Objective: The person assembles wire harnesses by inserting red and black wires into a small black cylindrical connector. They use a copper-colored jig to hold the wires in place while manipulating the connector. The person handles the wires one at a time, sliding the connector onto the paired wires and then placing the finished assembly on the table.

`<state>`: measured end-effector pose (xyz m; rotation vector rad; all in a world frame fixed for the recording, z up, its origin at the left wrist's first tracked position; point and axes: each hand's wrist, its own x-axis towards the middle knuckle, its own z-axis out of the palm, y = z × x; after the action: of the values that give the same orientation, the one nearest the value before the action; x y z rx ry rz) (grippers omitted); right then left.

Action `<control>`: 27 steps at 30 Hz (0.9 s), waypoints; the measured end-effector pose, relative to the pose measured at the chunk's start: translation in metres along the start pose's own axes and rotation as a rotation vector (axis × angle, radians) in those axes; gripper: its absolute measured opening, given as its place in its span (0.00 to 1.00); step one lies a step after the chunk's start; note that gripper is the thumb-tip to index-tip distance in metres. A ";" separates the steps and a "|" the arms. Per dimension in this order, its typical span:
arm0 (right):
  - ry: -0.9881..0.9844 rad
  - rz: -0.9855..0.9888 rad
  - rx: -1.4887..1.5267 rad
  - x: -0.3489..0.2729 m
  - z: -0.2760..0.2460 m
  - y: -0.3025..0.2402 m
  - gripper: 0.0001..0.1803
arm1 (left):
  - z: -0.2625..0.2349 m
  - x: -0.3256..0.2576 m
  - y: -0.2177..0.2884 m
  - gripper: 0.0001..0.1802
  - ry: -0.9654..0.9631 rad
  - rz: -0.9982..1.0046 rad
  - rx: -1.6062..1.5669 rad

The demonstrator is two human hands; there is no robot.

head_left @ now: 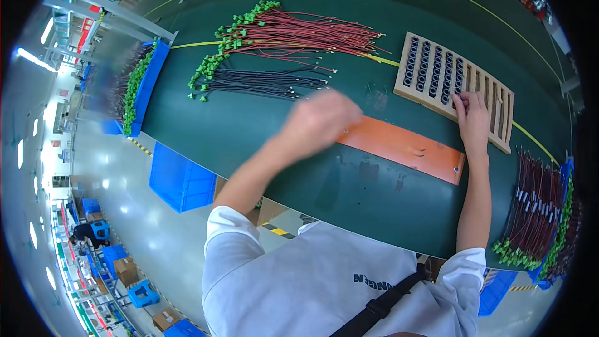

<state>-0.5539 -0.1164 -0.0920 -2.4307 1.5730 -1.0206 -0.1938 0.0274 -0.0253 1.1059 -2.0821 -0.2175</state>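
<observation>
My right hand (474, 115) is at the wooden slotted rack (504, 112), its thumb and fingertips closed at the lower end of a row of black rings (446, 78). A ring at the fingertips is partly covered by them. Smeared by motion, my left hand (321, 122) hovers over the left end of an orange strip-shaped board (405, 150); its fingers cannot be made out. Beyond that hand lie a bundle of red wires (312, 31) and a smaller bundle of black wires (262, 81), both with green connectors (234, 37) at their left ends.
A blue bin (148, 90) with green-ended wires stands at the table's left edge. Finished-looking red and black wires (530, 206) lie at the right beside another blue bin (566, 212). Below the left edge sits a blue crate (181, 178). Yellow lines cross the green table (299, 193).
</observation>
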 end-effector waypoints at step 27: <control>0.119 0.439 0.769 -0.002 -0.001 0.021 0.14 | -0.173 0.078 -0.171 0.07 -0.203 -0.511 0.376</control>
<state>-0.5711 -0.1244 -0.1003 -1.4704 1.3060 -1.3557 0.0083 -0.1045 0.0589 1.9103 -2.0257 -0.1929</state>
